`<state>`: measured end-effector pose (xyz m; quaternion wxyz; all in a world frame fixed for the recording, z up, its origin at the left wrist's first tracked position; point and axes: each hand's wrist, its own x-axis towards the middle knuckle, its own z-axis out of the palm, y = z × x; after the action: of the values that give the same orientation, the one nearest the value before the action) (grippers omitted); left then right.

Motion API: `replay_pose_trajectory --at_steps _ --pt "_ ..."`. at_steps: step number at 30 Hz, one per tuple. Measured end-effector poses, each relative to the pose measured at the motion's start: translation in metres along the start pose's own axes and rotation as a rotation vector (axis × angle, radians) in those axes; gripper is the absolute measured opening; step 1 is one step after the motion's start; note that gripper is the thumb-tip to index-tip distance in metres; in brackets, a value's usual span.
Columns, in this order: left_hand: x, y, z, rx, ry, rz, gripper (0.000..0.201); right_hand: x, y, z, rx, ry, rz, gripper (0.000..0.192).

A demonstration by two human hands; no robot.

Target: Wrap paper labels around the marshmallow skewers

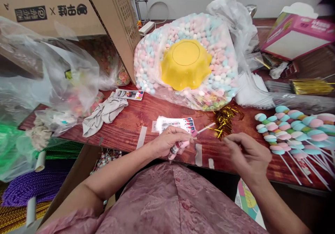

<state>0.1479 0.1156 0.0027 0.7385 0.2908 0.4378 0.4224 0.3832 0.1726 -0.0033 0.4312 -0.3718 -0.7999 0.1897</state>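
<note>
My left hand is closed round a wrapped marshmallow stick, gripped at the gathered neck of its clear printed bag. Its white stick points up to the right, and pink shows at the neck. My right hand has thumb and forefinger pinched together beside a pile of gold twist ties; whatever lies between the fingertips is too small to make out. Under and behind my left hand lies a fanned stack of printed bags.
Marshmallow skewers lie at the right. A big bag of marshmallows with an upturned yellow bowl stands at the back. A cardboard box, a grey cloth and purple cords are on the left; a pink box is back right.
</note>
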Motion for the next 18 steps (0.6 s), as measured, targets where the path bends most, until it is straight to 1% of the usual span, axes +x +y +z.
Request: replay_pose_trajectory --at_steps 1,2,3,4,5,6,7,9,13,18 --pt "0.000 -0.002 0.002 0.039 0.072 0.042 0.035 -0.006 -0.003 0.003 0.027 0.100 0.117 0.006" --pt "0.001 -0.004 0.005 0.096 0.125 0.079 0.037 -0.013 -0.009 0.008 0.063 0.168 0.183 0.007" --pt "0.002 -0.006 0.009 0.163 0.155 0.117 0.038 -0.018 -0.016 0.014 0.089 0.194 0.191 0.012" --pt "0.004 -0.009 0.012 0.229 0.173 0.165 0.039 -0.022 -0.024 0.022 0.104 0.173 0.149 0.018" --pt "0.005 -0.011 0.015 0.284 0.180 0.222 0.038 -0.024 -0.032 0.031 0.129 0.113 0.078 0.021" --pt "0.007 -0.013 0.018 0.327 0.180 0.280 0.037 -0.024 -0.037 0.040 0.163 0.068 0.036 0.024" --pt "0.008 -0.015 0.019 0.357 0.177 0.330 0.037 -0.024 -0.041 0.047 0.196 0.040 0.026 0.026" --pt "0.008 -0.015 0.020 0.397 0.169 0.374 0.034 -0.020 -0.042 0.058 0.236 0.005 0.041 0.028" --pt "0.003 -0.013 0.016 0.451 0.162 0.387 0.027 -0.016 -0.033 0.062 0.254 -0.054 0.075 0.029" --pt "0.003 -0.016 0.012 0.421 0.160 0.385 0.030 -0.022 -0.028 0.062 0.263 -0.053 0.111 0.024"
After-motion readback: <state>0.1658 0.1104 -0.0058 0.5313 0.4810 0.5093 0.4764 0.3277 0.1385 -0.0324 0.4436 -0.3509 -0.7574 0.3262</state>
